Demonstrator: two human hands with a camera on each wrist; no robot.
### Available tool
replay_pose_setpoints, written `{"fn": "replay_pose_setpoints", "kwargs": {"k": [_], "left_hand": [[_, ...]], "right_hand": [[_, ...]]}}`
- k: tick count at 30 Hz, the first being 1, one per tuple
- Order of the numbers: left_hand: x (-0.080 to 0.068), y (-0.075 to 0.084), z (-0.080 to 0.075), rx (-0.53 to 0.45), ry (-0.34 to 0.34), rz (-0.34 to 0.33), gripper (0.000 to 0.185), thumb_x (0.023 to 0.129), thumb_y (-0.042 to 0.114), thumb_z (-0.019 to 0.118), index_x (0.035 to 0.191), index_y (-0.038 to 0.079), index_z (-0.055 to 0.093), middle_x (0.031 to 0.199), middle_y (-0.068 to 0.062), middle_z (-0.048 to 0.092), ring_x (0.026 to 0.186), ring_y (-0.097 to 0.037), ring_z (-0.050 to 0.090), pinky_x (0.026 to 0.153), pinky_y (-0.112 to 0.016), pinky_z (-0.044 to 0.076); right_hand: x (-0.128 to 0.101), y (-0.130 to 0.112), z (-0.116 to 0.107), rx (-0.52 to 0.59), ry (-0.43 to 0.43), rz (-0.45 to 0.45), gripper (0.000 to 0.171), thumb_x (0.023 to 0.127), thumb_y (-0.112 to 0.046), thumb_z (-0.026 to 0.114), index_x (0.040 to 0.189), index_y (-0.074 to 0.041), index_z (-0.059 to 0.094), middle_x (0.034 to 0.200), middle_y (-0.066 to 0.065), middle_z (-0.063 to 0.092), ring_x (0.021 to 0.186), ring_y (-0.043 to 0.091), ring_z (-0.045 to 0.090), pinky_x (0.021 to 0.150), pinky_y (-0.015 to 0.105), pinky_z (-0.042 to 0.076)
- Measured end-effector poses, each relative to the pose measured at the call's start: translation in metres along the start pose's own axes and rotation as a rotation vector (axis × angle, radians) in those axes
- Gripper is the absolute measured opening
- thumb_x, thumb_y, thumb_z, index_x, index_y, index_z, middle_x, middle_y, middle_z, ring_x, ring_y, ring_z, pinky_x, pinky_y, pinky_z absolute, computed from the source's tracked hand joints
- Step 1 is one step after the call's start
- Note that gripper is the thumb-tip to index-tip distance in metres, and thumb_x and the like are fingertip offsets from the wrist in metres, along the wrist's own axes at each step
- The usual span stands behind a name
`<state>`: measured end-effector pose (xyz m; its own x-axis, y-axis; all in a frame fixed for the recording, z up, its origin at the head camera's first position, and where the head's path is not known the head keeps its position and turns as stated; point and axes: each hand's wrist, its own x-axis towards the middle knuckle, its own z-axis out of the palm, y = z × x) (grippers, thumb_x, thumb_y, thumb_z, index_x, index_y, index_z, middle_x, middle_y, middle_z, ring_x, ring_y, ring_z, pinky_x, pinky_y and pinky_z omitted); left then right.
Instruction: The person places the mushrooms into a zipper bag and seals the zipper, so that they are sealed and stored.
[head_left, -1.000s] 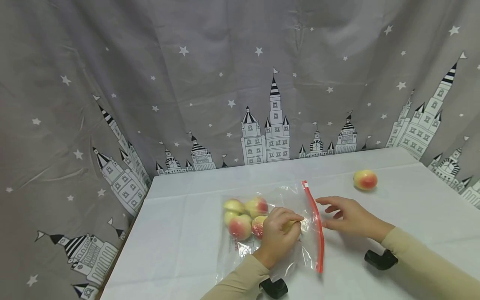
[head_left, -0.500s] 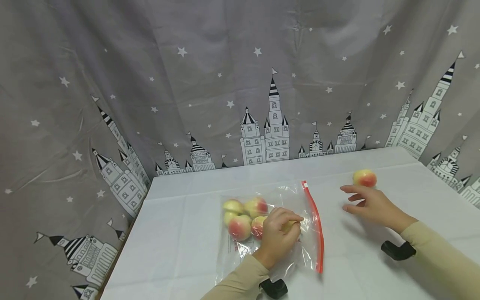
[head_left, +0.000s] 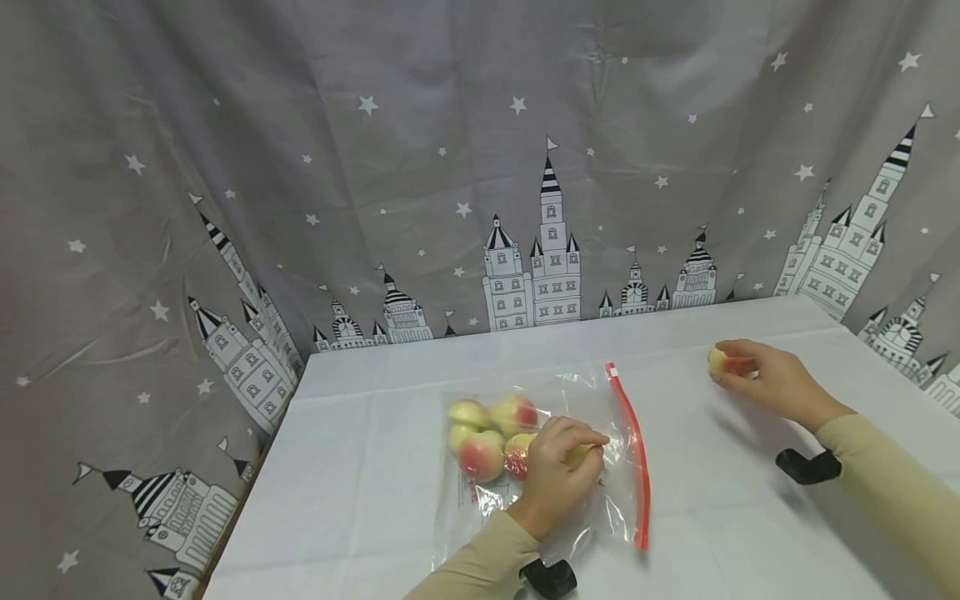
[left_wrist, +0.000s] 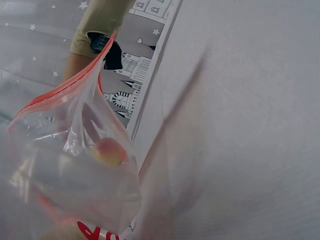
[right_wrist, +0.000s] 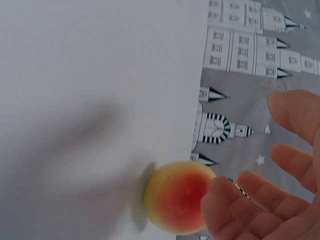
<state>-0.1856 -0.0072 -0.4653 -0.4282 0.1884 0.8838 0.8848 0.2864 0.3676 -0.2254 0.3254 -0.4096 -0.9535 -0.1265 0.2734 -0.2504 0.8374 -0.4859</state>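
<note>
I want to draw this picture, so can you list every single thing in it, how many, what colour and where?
Loose peach: one, yellow and red, far right of the table, at the right hand's fingertips.
Peaches in the bag: at least four, yellow and red, bunched at the bag's left end.
Bag: one, clear plastic with a red zip strip along its right edge, lying flat mid-table.
Table: one, covered in white cloth.
Curtain: one, grey with white stars and castles, behind the table.
Left hand: one, beige sleeve, pinching the bag near its opening.
Right hand: one, beige sleeve, fingers reaching round the loose peach.
Wrist cameras: two, black, one under each wrist.
</note>
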Motion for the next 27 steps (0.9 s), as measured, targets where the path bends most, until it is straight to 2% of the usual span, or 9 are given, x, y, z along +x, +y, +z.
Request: {"fn": "replay_pose_setpoints", "kwargs": {"k": [5, 10, 17, 27], "left_hand": [[0.0, 0.0, 0.0, 0.002, 0.0, -0.001, 0.023, 0.073, -0.007, 0.071, 0.086, 0.01, 0.077, 0.081, -0.001, 0.071, 0.078, -0.014, 0.064, 0.075, -0.013, 0.049], [0.0, 0.001, 0.0, -0.005, -0.004, -0.001, 0.022, 0.073, -0.007, 0.071, 0.086, 0.01, 0.077, 0.081, -0.002, 0.071, 0.078, -0.014, 0.064, 0.075, -0.013, 0.049], [0.001, 0.001, -0.001, -0.005, -0.006, 0.001, 0.023, 0.072, -0.007, 0.07, 0.085, 0.01, 0.077, 0.08, -0.002, 0.071, 0.078, -0.014, 0.064, 0.076, -0.014, 0.05], [0.001, 0.0, -0.001, 0.0, -0.011, 0.007, 0.02, 0.073, -0.005, 0.07, 0.085, 0.01, 0.078, 0.081, -0.002, 0.073, 0.079, -0.014, 0.065, 0.077, -0.015, 0.05]], "right_hand": [[0.009, 0.007, -0.008, -0.013, 0.012, 0.051, 0.053, 0.091, -0.023, 0.073, 0.133, 0.004, 0.058, 0.116, 0.031, 0.07, 0.1, 0.046, 0.069, 0.07, 0.032, 0.048], [0.017, 0.016, -0.013, -0.04, 0.027, 0.086, 0.055, 0.092, -0.025, 0.071, 0.134, 0.006, 0.056, 0.127, 0.035, 0.062, 0.103, 0.048, 0.068, 0.071, 0.034, 0.049], [0.025, 0.025, -0.01, -0.081, 0.028, 0.116, 0.057, 0.092, -0.027, 0.07, 0.133, 0.009, 0.054, 0.124, 0.038, 0.062, 0.103, 0.052, 0.064, 0.078, 0.052, 0.052], [0.032, 0.036, 0.001, -0.081, -0.018, 0.145, 0.062, 0.092, -0.03, 0.069, 0.132, 0.013, 0.053, 0.111, 0.037, 0.066, 0.096, 0.047, 0.063, 0.085, 0.059, 0.049]]}}
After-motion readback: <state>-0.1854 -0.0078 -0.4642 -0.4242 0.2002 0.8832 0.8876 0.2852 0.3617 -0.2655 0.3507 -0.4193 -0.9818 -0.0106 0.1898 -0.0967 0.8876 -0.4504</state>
